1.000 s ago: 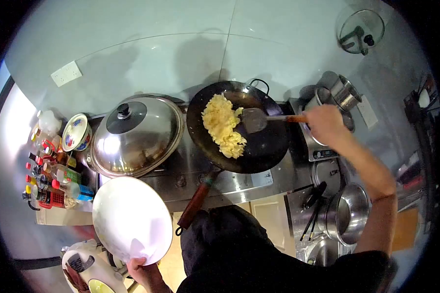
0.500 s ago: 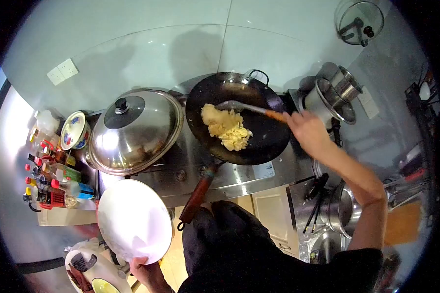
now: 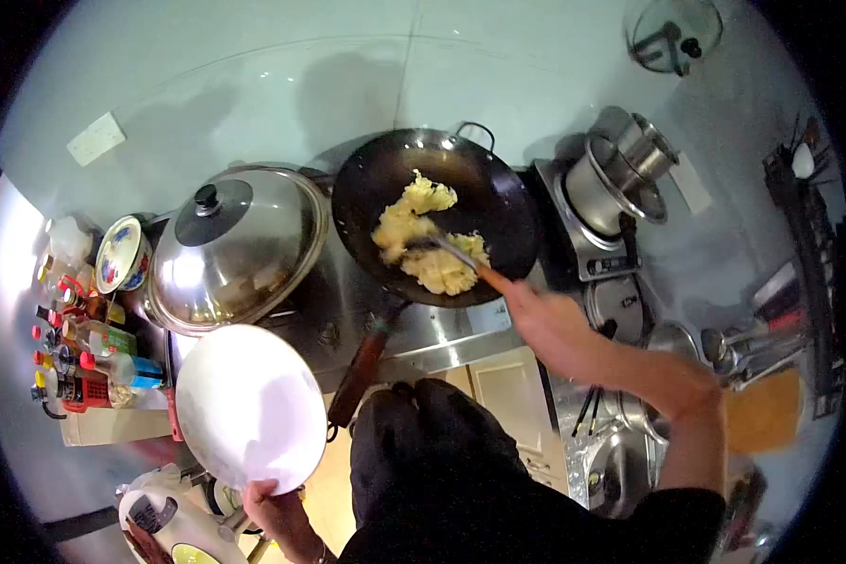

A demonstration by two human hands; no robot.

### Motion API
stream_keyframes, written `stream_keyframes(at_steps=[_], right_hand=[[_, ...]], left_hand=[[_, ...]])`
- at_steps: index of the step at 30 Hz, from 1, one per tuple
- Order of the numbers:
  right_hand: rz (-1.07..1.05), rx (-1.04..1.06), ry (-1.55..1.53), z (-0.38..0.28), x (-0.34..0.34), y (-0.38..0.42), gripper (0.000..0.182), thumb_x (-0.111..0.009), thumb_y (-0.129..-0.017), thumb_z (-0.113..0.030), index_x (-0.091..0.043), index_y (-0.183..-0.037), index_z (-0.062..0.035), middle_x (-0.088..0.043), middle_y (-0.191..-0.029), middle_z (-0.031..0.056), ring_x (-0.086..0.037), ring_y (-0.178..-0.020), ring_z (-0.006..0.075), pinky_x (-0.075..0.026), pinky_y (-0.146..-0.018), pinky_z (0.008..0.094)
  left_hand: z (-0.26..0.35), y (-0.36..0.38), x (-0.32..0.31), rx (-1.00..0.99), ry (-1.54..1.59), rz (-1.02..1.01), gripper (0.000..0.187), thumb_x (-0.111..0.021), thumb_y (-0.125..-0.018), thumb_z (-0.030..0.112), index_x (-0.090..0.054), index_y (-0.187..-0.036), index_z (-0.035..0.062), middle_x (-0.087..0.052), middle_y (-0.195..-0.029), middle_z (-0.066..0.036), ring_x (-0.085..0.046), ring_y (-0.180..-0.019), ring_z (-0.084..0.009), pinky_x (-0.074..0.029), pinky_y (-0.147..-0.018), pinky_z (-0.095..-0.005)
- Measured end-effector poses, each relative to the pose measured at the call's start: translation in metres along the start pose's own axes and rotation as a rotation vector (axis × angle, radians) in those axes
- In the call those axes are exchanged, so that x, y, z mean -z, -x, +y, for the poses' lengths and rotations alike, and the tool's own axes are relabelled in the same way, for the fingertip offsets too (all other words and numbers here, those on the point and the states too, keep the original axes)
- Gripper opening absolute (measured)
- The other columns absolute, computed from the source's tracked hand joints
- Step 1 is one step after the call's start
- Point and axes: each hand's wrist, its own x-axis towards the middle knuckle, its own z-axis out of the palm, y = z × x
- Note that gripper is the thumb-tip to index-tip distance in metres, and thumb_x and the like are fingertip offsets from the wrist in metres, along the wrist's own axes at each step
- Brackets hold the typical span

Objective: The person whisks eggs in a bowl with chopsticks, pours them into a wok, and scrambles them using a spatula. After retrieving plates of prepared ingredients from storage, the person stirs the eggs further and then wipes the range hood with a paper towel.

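A white plate (image 3: 249, 404) is tilted in my left hand (image 3: 277, 515), whose fingers are closed on its near rim, left of the wok's handle (image 3: 359, 371). My right hand (image 3: 553, 327) is wrapped round the wooden grip of a metal spatula (image 3: 459, 252). The spatula's head is blurred and partly sunk in yellow scrambled eggs (image 3: 442, 271). These eggs lie in the left and near part of a black wok (image 3: 503, 211) on the stove.
Left of the wok stands a large pot with a domed steel lid (image 3: 244, 249). Further left are a floral bowl (image 3: 122, 254) and several bottles (image 3: 113, 367). Steel pots (image 3: 592, 193) stand at right, above a sink (image 3: 618, 470). A rice cooker (image 3: 183, 517) is at lower left.
My right hand has moved left and nearer, bringing the spatula to the near side of the eggs. The eggs are spread into a far and a near clump. My left hand still holds the plate.
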Motion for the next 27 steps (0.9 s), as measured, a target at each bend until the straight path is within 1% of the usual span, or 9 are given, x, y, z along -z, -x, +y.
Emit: stream_keyframes(at_steps=[2,4,8,10,12,14,19,21,27], right_hand=[[0.141,-0.264,0.062,0.015,-0.057,-0.031,0.023,-0.049,-0.072,-0.002,-0.046,-0.094,0.0023,-0.052,-0.070,0.0116,-0.055,-0.047,0.0208,-0.045,-0.041,0.0319],[0.141,-0.318,0.043,0.033,-0.050,-0.036,0.021,-0.048,-0.073,-0.002,-0.046,-0.093,0.0042,-0.054,-0.071,0.0116,-0.057,-0.047,0.0213,-0.046,-0.042,0.0312],[-0.225,-0.133,0.142,0.004,0.018,0.010,0.041,-0.055,-0.068,-0.003,-0.047,-0.108,0.0052,-0.055,-0.082,0.0167,-0.058,-0.051,0.0179,-0.048,-0.044,0.0295],[-0.054,-0.028,0.088,0.003,0.000,0.002,0.030,-0.053,-0.070,-0.003,-0.049,-0.098,0.0032,-0.055,-0.082,0.0188,-0.058,-0.055,0.0216,-0.048,-0.043,0.0316],[-0.064,-0.378,-0.077,0.034,-0.030,-0.037,0.025,-0.054,-0.067,-0.002,-0.050,-0.092,0.0021,-0.053,-0.083,0.0180,-0.058,-0.062,0.0257,-0.048,-0.047,0.0339],[0.030,-0.248,-0.087,0.061,-0.002,-0.034,0.044,-0.055,-0.063,0.002,-0.044,-0.105,0.0004,-0.048,-0.084,0.0162,-0.054,-0.064,0.0342,-0.046,-0.053,0.0408],[-0.206,-0.163,-0.104,0.019,0.060,0.002,0.055,-0.052,-0.063,0.004,-0.039,-0.116,-0.0039,-0.048,-0.080,0.0135,-0.055,-0.061,0.0300,-0.045,-0.053,0.0404],[-0.061,-0.093,-0.019,0.017,0.027,-0.013,0.017,-0.051,-0.069,-0.001,-0.055,-0.085,0.0036,-0.051,-0.077,0.0143,-0.058,-0.061,0.0254,-0.047,-0.047,0.0357],[-0.166,-0.510,0.018,0.124,0.080,-0.040,0.017,-0.054,-0.065,-0.009,-0.062,-0.072,0.0032,-0.059,-0.070,0.0211,-0.060,-0.072,0.0331,-0.048,-0.061,0.0402]], left_hand=[[-0.008,-0.006,0.019,-0.393,-0.914,-0.069,0.044,-0.040,-0.055,0.003,-0.047,-0.095,-0.0124,-0.051,-0.095,-0.016,-0.054,-0.088,-0.0288,-0.048,-0.075,-0.0374],[-0.001,-0.007,0.010,-0.128,-0.214,-0.025,0.043,-0.039,-0.054,0.001,-0.048,-0.095,-0.0125,-0.052,-0.094,-0.017,-0.054,-0.088,-0.0286,-0.048,-0.075,-0.0380],[-0.001,0.002,-0.004,-0.054,-0.001,-0.008,0.049,-0.039,-0.054,0.002,-0.046,-0.100,-0.0116,-0.051,-0.096,-0.018,-0.054,-0.088,-0.0291,-0.048,-0.075,-0.0383],[-0.003,0.000,0.015,-0.015,-0.260,0.052,0.050,-0.039,-0.055,0.003,-0.043,-0.102,-0.0116,-0.048,-0.100,-0.017,-0.052,-0.092,-0.0275,-0.048,-0.078,-0.0387],[-0.004,0.000,0.006,-0.038,-0.117,0.124,0.048,-0.040,-0.055,0.004,-0.044,-0.100,-0.0109,-0.048,-0.098,-0.016,-0.052,-0.091,-0.0260,-0.049,-0.074,-0.0382],[0.000,0.002,0.009,-0.054,-0.080,0.058,0.048,-0.040,-0.055,0.004,-0.044,-0.101,-0.0105,-0.049,-0.096,-0.016,-0.053,-0.088,-0.0259,-0.050,-0.071,-0.0381],[0.009,0.008,0.011,-0.048,-0.068,-0.053,0.053,-0.040,-0.054,0.003,-0.039,-0.105,-0.0101,-0.049,-0.097,-0.017,-0.053,-0.087,-0.0280,-0.051,-0.070,-0.0397],[0.006,0.006,0.015,-0.070,-0.050,-0.008,0.051,-0.041,-0.054,0.003,-0.039,-0.103,-0.0099,-0.049,-0.095,-0.017,-0.054,-0.086,-0.0279,-0.051,-0.069,-0.0393],[0.008,0.004,0.023,-0.059,-0.029,-0.027,0.043,-0.040,-0.054,0.003,-0.041,-0.095,-0.0092,-0.048,-0.095,-0.016,-0.051,-0.090,-0.0275,-0.046,-0.080,-0.0377]])
